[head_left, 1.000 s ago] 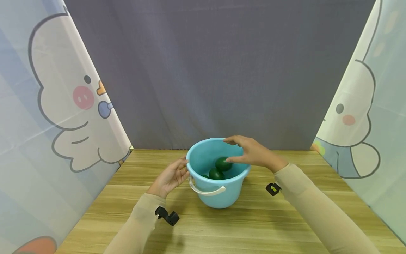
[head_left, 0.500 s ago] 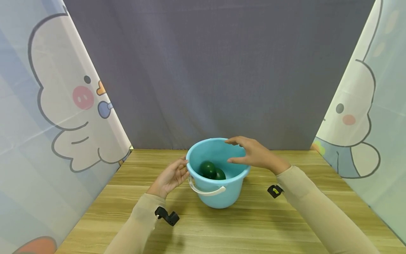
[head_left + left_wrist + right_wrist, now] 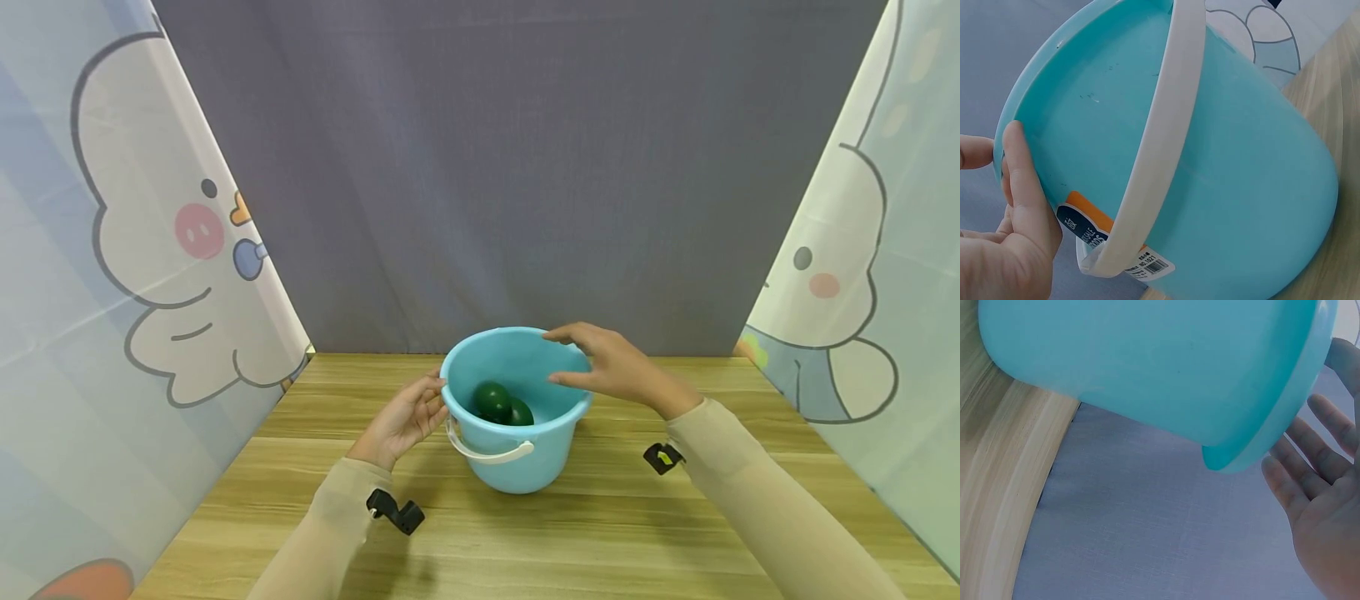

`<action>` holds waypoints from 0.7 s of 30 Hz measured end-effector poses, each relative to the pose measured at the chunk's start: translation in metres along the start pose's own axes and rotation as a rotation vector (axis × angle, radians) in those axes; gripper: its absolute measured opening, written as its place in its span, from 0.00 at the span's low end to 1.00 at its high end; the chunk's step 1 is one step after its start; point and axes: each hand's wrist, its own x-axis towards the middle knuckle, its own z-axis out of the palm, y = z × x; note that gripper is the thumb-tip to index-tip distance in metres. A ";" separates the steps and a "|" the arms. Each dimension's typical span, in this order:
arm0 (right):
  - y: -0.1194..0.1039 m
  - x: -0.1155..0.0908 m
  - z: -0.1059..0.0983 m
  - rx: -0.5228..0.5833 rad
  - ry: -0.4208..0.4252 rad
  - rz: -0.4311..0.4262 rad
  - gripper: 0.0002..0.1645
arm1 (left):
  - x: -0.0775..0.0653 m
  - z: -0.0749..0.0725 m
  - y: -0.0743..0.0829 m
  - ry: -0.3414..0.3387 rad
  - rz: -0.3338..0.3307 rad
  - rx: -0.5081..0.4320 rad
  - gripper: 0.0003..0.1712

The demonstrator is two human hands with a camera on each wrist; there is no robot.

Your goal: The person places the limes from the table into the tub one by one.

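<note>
A light blue bucket (image 3: 517,458) with a white handle (image 3: 491,454) stands upright on the table. Inside it lie glossy dark green rounded things (image 3: 492,401), two of which show over the near rim; their exact kind is unclear. At the bucket's left side my left hand (image 3: 403,421) holds the rim, and the left wrist view has the thumb and fingers (image 3: 1020,162) on either side of it. My right hand (image 3: 618,368) hovers over the right part of the rim with fingers spread and nothing between them. In the right wrist view, loosely bent fingers (image 3: 1300,469) lie beside the rim.
The wooden table (image 3: 480,550) runs back to a grey curtain (image 3: 480,183). Cartoon-printed curtains (image 3: 187,233) flank both sides. Each wrist carries a black camera mount (image 3: 395,511).
The green things rolled together to the near left of the bucket and then lay still. My right hand drew slightly to the right. The left hand stayed on the rim.
</note>
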 end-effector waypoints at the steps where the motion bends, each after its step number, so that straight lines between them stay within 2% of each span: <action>1: 0.000 -0.001 0.000 0.001 0.006 -0.008 0.35 | 0.000 0.000 0.000 0.000 0.001 0.001 0.15; 21: 0.003 -0.019 -0.004 -0.024 0.083 -0.074 0.32 | 0.001 -0.001 -0.001 -0.014 0.000 -0.008 0.14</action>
